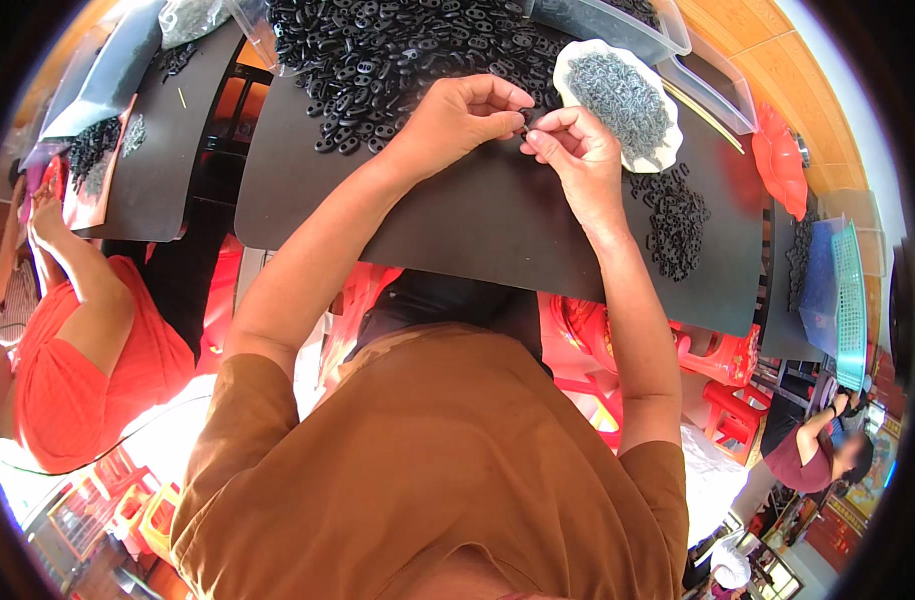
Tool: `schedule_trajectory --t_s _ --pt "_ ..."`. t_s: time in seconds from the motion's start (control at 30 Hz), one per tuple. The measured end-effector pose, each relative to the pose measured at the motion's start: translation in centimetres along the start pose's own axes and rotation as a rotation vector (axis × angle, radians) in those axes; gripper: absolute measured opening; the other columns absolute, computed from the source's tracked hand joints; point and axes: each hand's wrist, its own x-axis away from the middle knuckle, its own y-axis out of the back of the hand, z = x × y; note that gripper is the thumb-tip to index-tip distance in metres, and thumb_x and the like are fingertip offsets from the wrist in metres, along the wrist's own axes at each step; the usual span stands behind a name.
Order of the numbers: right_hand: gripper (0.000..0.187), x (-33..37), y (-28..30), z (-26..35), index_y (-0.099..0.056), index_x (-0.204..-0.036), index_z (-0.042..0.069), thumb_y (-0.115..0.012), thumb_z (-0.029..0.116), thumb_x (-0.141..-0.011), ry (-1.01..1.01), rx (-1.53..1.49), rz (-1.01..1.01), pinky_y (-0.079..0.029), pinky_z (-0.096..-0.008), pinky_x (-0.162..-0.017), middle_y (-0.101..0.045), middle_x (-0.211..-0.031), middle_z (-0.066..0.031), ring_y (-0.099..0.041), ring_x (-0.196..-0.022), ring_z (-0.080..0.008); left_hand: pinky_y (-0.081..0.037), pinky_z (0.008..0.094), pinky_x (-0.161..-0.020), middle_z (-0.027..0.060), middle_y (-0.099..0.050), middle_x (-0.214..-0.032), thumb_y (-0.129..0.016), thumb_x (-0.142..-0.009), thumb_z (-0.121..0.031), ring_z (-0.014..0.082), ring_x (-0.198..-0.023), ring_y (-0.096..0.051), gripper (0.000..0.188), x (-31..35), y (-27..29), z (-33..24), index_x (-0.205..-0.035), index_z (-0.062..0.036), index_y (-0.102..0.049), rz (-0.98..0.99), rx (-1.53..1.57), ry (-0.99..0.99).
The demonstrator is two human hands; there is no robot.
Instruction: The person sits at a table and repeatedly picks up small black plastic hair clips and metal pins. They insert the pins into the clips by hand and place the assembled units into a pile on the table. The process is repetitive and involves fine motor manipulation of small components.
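Over the dark table (448, 225), my left hand (458, 115) and my right hand (581, 155) meet with fingertips close together. Both are closed in a pinch around a small black plastic piece (525, 122), mostly hidden by the fingers. My right fingertips may also hold something tiny that I cannot make out. Just beyond my hands spreads a big heap of black oval plastic pieces (378, 60) with holes in them. Beside my right hand stands a white scalloped bowl (668, 150) full of small grey metal bits that look like screws.
A pile of smaller black pieces (678, 225) lies right of my right forearm. See-through plastic bins (668, 30) stand at the back right, near a red scalloped dish (780, 160) and a turquoise basket (851, 300). At left, a person in red (108, 350) sits by another table (163, 150).
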Motion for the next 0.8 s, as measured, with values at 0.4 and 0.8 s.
schedule_trajectory --t_s 0.4,0.8 --pt "0.008 -0.1 -0.2 0.0 -0.060 -0.098 0.001 -0.065 -0.001 -0.091 -0.127 0.014 -0.015 -0.054 -0.0237 -0.067 -0.068 -0.092 -0.0053 -0.072 -0.083 -0.0164 -0.052 0.0219 -0.079 0.0018 -0.070 -0.096 -0.065 -0.089 -0.003 0.0062 -0.086 -0.064 0.019 -0.1 0.4 0.3 -0.108 -0.0015 -0.070 0.076 -0.186 -0.019" --pt "0.009 0.0 -0.5 -1.0 -0.067 -0.094 0.002 -0.067 -0.003 -0.086 0.024 0.221 -0.061 -0.053 -0.0226 -0.067 -0.069 -0.082 -0.0022 -0.066 -0.072 -0.0089 -0.052 0.0324 -0.067 0.0077 -0.062 -0.092 -0.074 -0.082 -0.011 0.0212 -0.074 -0.061 0.019 7.3 1.3 -4.4 -0.099 -0.0047 -0.069 -0.039 -0.946 -0.292"
